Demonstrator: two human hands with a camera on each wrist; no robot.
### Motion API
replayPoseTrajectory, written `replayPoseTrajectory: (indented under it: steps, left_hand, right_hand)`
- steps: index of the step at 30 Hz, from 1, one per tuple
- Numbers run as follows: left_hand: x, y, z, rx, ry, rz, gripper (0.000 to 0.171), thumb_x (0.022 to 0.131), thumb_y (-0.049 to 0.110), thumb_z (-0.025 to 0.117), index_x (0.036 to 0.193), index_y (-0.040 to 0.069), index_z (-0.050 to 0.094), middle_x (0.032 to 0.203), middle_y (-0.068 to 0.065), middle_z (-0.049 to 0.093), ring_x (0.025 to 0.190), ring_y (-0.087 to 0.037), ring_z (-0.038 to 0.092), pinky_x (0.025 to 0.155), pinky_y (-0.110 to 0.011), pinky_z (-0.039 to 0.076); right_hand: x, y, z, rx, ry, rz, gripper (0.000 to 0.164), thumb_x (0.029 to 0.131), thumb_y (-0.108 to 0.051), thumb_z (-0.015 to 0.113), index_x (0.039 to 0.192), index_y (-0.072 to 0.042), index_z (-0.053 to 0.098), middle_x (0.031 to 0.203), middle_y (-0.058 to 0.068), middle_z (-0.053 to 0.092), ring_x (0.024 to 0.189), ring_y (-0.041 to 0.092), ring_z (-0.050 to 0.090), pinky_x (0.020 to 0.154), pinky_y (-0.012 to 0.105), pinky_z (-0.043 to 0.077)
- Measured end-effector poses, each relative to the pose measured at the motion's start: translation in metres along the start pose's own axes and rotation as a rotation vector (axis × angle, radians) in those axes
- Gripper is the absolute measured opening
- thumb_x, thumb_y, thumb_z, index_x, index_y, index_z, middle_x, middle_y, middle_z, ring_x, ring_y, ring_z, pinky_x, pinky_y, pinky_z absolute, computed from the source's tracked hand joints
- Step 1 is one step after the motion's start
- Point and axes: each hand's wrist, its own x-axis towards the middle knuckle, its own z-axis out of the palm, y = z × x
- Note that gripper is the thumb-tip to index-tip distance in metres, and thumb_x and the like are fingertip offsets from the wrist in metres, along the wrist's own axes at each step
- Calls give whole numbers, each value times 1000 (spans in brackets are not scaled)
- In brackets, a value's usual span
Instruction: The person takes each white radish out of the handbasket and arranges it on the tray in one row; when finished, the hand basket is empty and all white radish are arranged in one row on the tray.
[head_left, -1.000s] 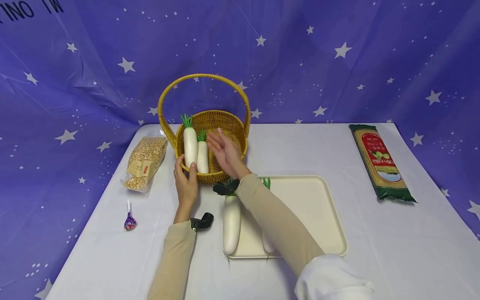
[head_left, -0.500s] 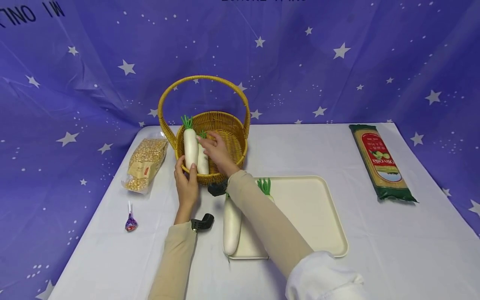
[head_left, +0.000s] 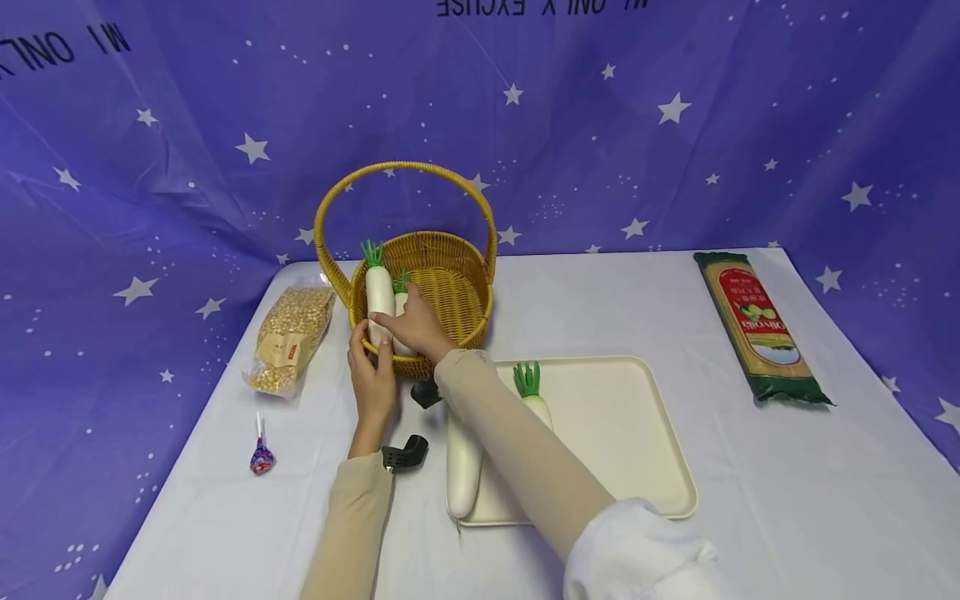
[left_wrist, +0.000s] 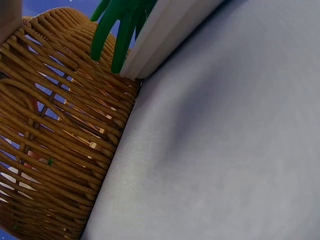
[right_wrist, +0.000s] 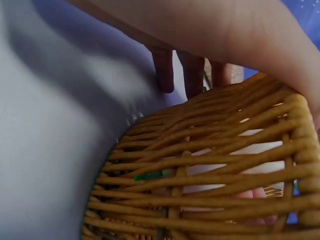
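In the head view, a wicker basket (head_left: 480,312) with a tall hoop handle holds two white radishes with green tops. The longer radish (head_left: 379,287) leans upright at the basket's left side; the shorter radish (head_left: 401,302) is beside it, partly hidden. My left hand (head_left: 372,387) grips the basket's front-left rim, thumb at the rim and fingers outside. Reaching over the front rim, my right hand (head_left: 416,325) holds the shorter radish, its thumb crossing in front of the longer one. Through the weave (right_wrist: 200,200) in the right wrist view, some fingers show inside the basket.
A cream tray (head_left: 622,433) in front holds two more radishes: one (head_left: 463,471) along its left edge, another (head_left: 536,408) partly under my right sleeve. A bag of corn kernels (head_left: 292,333) and a lollipop (head_left: 262,454) lie left, a green-ended noodle packet (head_left: 761,333) right.
My right hand, open above the basket's middle a second ago, has moved left and down onto the shorter radish. My left hand stays at the rim. The head view has tilted slightly upward.
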Motion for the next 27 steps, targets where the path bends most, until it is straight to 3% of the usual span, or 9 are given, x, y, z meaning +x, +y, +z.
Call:
replayPoseTrajectory:
  steps: [6,16,22,27]
  left_hand:
    - [0,-1,1,5,0,-7,50,93,44,43,136,23,31,136,-13,34,122,-25,37,99,-46,30]
    - [1,-1,1,-6,3,8,45,93,36,43,135,24,33,135,-11,35,119,-25,38,97,-46,32]
    - [1,-1,0,-3,9,8,44,94,34,43,136,24,33,134,-12,36,116,-25,39,96,-44,32]
    - [0,0,0,-6,-2,-2,47,94,37,43,137,25,31,134,-14,35,113,-26,39,93,-45,32]
  right_hand:
    - [4,-6,4,-127,69,32,79,82,-37,64,142,-5,23,123,18,54,111,27,54,89,37,46]
    - [6,-11,11,-298,82,6,81,78,-38,69,139,-7,25,107,13,62,90,23,63,71,29,51]
    - [3,-12,13,-258,105,-9,81,78,-33,70,142,-16,24,96,8,66,80,18,63,63,26,47]
    - [3,-11,13,-200,114,34,81,78,-31,70,143,-28,22,94,4,68,78,16,63,57,25,42]
